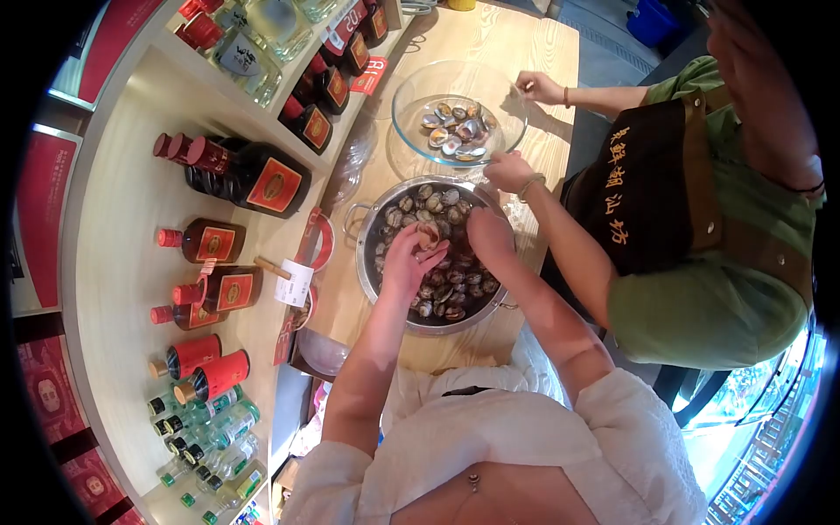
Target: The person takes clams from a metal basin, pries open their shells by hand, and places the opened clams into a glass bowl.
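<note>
A wide metal basin with side handles stands on the wooden counter, full of dark, ridged cockles. Above its left half, my left hand is turned palm up, with its fingers curled around a cockle that looks pinkish. My right hand reaches down over the basin's right side; its fingertips are hidden among the shells, so what it grips does not show. Beyond the basin is a clear glass bowl holding several paler, opened cockles.
A co-worker in a green shirt and dark apron stands at the right, both hands at the glass bowl's rim. Shelves of liquor bottles line the left. A paper tag and small bowls sit between shelf and basin.
</note>
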Demonstrator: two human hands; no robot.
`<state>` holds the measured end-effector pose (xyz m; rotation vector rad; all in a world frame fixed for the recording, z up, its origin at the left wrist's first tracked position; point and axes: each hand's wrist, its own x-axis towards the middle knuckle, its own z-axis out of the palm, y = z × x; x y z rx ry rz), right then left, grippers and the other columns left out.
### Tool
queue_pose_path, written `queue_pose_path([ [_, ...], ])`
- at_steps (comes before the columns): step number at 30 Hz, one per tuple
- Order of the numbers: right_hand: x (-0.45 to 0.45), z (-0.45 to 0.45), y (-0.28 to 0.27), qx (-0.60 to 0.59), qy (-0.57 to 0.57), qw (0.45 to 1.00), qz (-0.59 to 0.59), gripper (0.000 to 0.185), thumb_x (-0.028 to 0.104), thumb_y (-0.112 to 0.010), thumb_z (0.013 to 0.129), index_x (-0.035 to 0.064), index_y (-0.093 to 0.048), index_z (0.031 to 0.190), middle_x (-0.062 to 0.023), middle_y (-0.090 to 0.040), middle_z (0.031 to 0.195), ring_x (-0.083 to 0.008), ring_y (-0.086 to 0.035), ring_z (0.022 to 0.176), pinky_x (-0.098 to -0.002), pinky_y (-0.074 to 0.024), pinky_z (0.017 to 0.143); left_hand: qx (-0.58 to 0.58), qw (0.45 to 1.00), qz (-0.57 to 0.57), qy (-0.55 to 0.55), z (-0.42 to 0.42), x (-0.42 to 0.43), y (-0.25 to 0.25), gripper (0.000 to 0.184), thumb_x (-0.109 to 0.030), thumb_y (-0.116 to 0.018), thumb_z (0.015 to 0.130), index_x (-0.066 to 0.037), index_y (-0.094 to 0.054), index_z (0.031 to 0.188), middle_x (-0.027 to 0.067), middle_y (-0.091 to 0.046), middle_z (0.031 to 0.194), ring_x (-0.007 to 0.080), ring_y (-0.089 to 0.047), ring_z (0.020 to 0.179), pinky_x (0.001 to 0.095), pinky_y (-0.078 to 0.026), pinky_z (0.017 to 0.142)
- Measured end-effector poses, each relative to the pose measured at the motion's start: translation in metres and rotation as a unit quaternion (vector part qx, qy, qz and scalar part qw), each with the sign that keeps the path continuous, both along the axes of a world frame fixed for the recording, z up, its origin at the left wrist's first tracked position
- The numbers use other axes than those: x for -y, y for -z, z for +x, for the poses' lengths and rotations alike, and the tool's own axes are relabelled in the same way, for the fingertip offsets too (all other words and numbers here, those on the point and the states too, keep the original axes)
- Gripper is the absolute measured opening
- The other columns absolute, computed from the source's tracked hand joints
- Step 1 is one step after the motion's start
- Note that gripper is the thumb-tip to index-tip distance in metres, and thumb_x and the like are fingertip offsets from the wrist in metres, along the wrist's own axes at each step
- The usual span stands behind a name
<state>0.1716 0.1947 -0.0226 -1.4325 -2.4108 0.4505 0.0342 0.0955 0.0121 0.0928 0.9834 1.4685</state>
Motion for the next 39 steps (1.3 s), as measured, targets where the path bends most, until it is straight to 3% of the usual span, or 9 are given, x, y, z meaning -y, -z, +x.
queue_pose_path([
  [5, 0.008, 0.003, 0.007, 0.198, -0.097, 0.963, -0.152, 0.014, 0.012, -0.052, 0.078, 0.009, -0.057, 0.091, -0.0119, -0.057, 0.078, -0.0323, -0.059, 0.068, -0.0408, -0.0485, 0.06, -0.005, 1.0, -0.009, -0.006, -0.001, 0.001, -0.001, 0.034, -0.011, -0.045, 0.084, -0.001, -0.042, 0.116, 0.0128, -0.056, 0.102, 0.0326, -0.059, 0.092, 0.0397, -0.048, 0.083],
  [8, 0.024, -0.007, -0.044, -0.013, -0.025, 0.999, -0.041, 0.017, 0.013, -0.052, 0.078, 0.0102, -0.056, 0.094, -0.0105, -0.056, 0.081, -0.031, -0.058, 0.07, -0.0403, -0.0479, 0.06, -0.003, 1.0, -0.004, -0.011, 0.0, 0.001, -0.001, 0.034, -0.011, -0.045, 0.084, -0.002, -0.041, 0.116, 0.0114, -0.055, 0.101, 0.0293, -0.059, 0.09, 0.0377, -0.049, 0.082],
  [10, 0.028, -0.012, -0.06, -0.182, -0.116, 0.976, 0.008, 0.011, 0.015, -0.053, 0.08, 0.0095, -0.058, 0.089, -0.008, -0.052, 0.078, -0.027, -0.058, 0.065, -0.0373, -0.0478, 0.055, -0.009, 1.0, -0.011, -0.016, 0.001, 0.0, 0.0, 0.033, -0.011, -0.045, 0.085, -0.003, -0.041, 0.117, 0.0102, -0.055, 0.101, 0.0261, -0.059, 0.088, 0.0359, -0.049, 0.08],
  [18, 0.051, -0.018, -0.053, -0.122, -0.161, 0.979, 0.035, 0.013, 0.016, -0.058, 0.076, 0.0098, -0.057, 0.087, -0.0066, -0.049, 0.073, -0.0243, -0.056, 0.071, -0.0353, -0.0469, 0.057, -0.012, 0.999, 0.015, -0.045, 0.002, -0.004, 0.017, 0.029, -0.011, -0.045, 0.087, -0.006, -0.044, 0.116, 0.0059, -0.057, 0.098, 0.016, -0.057, 0.08, 0.029, -0.048, 0.067],
  [23, 0.04, -0.008, -0.055, -0.162, -0.137, 0.977, 0.005, 0.013, 0.014, -0.053, 0.078, 0.0107, -0.06, 0.089, -0.0052, -0.052, 0.073, -0.0253, -0.059, 0.07, -0.0367, -0.0481, 0.057, -0.025, 0.997, -0.006, -0.076, 0.0, -0.005, -0.001, 0.033, -0.011, -0.045, 0.087, -0.003, -0.041, 0.118, 0.0113, -0.055, 0.102, 0.0271, -0.058, 0.09, 0.0375, -0.049, 0.078],
  [25, 0.025, -0.004, -0.027, 0.02, -0.036, 0.999, -0.032, 0.014, 0.015, -0.05, 0.08, 0.0098, -0.061, 0.088, -0.0067, -0.056, 0.071, -0.0279, -0.06, 0.065, -0.0391, -0.0489, 0.055, -0.032, 0.997, -0.007, -0.069, -0.003, -0.004, 0.002, 0.037, -0.011, -0.046, 0.086, -0.002, -0.037, 0.121, 0.0121, -0.053, 0.104, 0.0284, -0.058, 0.092, 0.0374, -0.049, 0.08],
  [30, 0.01, -0.001, 0.007, 0.239, -0.098, 0.952, -0.162, 0.014, 0.018, -0.051, 0.081, 0.007, -0.059, 0.086, -0.0166, -0.061, 0.076, -0.0329, -0.061, 0.069, -0.0409, -0.0493, 0.059, -0.052, 0.997, -0.012, -0.061, 0.0, -0.006, 0.004, 0.036, -0.01, -0.046, 0.086, -0.001, -0.038, 0.12, 0.013, -0.054, 0.103, 0.0323, -0.058, 0.094, 0.0401, -0.049, 0.082],
  [33, 0.02, -0.01, -0.04, -0.099, -0.022, 0.994, -0.05, 0.017, 0.021, -0.055, 0.078, 0.0067, -0.063, 0.085, -0.0175, -0.063, 0.08, -0.0312, -0.062, 0.068, -0.038, -0.0497, 0.057, -0.055, 0.997, -0.022, -0.047, 0.002, -0.003, 0.004, 0.037, -0.011, -0.046, 0.086, -0.002, -0.037, 0.121, 0.0119, -0.053, 0.106, 0.0294, -0.058, 0.093, 0.0399, -0.049, 0.082],
  [39, 0.006, -0.027, -0.038, -0.21, -0.035, 0.966, -0.147, 0.021, 0.023, -0.057, 0.077, 0.0023, -0.061, 0.08, -0.0178, -0.06, 0.067, -0.0338, -0.06, 0.066, -0.0398, -0.0483, 0.06, -0.038, 0.999, 0.013, -0.022, 0.007, -0.014, 0.001, 0.041, -0.015, -0.047, 0.086, -0.002, -0.035, 0.124, 0.0099, -0.049, 0.111, 0.0247, -0.055, 0.098, 0.0381, -0.047, 0.084],
])
